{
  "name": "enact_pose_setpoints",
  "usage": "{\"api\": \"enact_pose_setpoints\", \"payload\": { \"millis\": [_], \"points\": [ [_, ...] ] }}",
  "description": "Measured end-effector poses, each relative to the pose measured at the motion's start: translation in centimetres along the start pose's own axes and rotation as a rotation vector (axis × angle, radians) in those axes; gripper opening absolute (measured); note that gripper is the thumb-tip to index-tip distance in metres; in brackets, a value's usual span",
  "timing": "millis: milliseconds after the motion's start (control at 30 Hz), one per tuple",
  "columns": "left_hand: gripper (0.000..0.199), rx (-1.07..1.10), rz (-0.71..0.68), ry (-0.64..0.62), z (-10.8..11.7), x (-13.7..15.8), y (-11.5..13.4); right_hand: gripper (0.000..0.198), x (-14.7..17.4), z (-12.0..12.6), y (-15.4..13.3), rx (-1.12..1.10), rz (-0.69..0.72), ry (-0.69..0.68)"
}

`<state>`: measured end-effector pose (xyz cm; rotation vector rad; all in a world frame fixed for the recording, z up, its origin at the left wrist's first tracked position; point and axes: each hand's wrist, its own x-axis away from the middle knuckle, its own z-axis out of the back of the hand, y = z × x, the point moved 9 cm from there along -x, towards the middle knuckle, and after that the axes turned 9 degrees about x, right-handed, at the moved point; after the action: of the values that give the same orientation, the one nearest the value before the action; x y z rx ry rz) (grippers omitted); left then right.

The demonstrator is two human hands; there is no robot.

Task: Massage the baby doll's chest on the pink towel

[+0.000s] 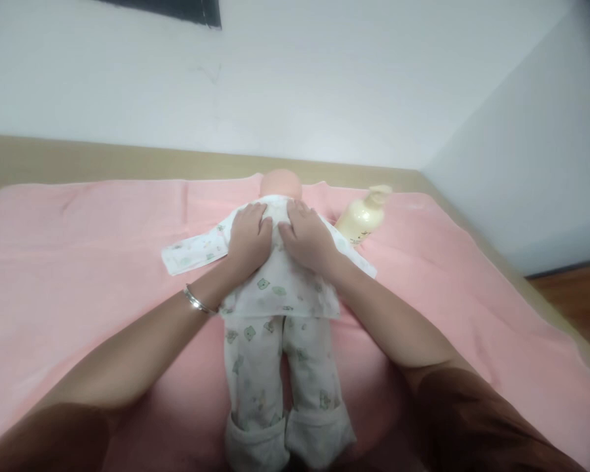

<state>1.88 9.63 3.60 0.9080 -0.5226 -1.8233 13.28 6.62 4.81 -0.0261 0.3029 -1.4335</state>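
A baby doll (280, 183) lies on a pink blanket (78, 262), its head toward the wall and its face not visible. It is dressed in a white printed top (282, 295) and matching trousers (258, 373) with turned-up cuffs. My left hand (250, 237), below a silver bangle (196, 299), rests flat on the upper left of the top. On the upper right my right hand (307, 235) lies the same way. Both hands have their fingers stretched forward, thumbs toward each other with a narrow gap of cloth between them. The sleeves spread out to either side.
A cream pump bottle (364, 215) leans or lies on the blanket just right of the doll's shoulder. Behind the blanket runs a tan surface edge (128, 155) against a white wall (299, 78). Wooden floor (575, 301) shows at the far right.
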Motion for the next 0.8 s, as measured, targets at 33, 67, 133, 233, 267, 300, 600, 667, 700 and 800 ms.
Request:
{"api": "enact_pose_setpoints", "payload": {
  "millis": [33, 67, 133, 233, 267, 300, 600, 667, 700, 800],
  "points": [
    [0.052, -0.030, -0.010, 0.001, 0.0, 0.3, 0.2, 0.060, -0.3, 0.0, 0.5, -0.010, -0.020, -0.004],
    [0.052, -0.059, -0.026, 0.002, -0.1, 0.6, 0.6, 0.059, -0.6, 0.1, 1.1, -0.021, -0.043, -0.010],
    [0.051, -0.101, -0.075, 0.003, -0.3, 1.6, 1.6, 0.055, -1.1, 0.1, 2.5, -0.042, -0.104, -0.029],
    [0.050, -0.100, -0.141, -0.009, -0.5, 3.0, 3.4, 0.057, -1.4, 0.1, 4.0, -0.052, -0.177, -0.079],
    [0.051, -0.089, -0.144, -0.022, -0.6, 3.3, 3.7, 0.059, -1.4, 0.1, 4.1, -0.038, -0.189, -0.091],
    [0.052, -0.076, -0.133, -0.038, -0.6, 3.4, 3.8, 0.060, -1.3, 0.2, 4.0, -0.014, -0.191, -0.096],
    [0.044, 0.091, 0.073, -0.043, 0.3, 0.2, 0.2, 0.059, 3.9, 1.3, -4.1, 0.293, 0.139, 0.122],
    [0.043, 0.098, 0.075, -0.025, 0.3, 0.1, -0.1, 0.056, 5.3, 1.2, -5.5, 0.321, 0.180, 0.120],
    [0.043, 0.090, 0.063, -0.022, 0.3, 0.1, 0.0, 0.055, 5.7, 1.1, -5.8, 0.327, 0.191, 0.111],
    [0.046, 0.067, 0.014, -0.005, 0.3, 0.2, 0.1, 0.053, 5.3, 1.1, -5.4, 0.265, 0.187, 0.101]
  ]
}}
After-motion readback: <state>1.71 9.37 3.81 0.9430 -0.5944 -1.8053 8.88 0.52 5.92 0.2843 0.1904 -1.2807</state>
